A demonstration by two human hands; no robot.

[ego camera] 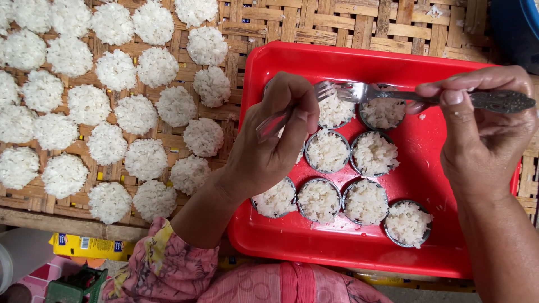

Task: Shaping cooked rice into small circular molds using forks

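Left hand (275, 140) pinching a clear-handled fork (292, 109), right hand (483, 132) gripping a patterned metal fork (426, 96), tines meeting over a red plastic tray (337, 247) holding 8 visible round metal rings (365, 202) packed with white rice, round rice cakes (106, 143) drying on a woven bamboo mat (337, 22) alongside.

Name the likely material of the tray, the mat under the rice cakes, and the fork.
Tray: probably plastic, glossy uniform red with rounded moulded corners.
Mat: looks like woven bamboo or cane strips, matte tan, criss-cross weave.
Fork, in the right hand: apparently metal, grey and shiny, with a patterned handle.
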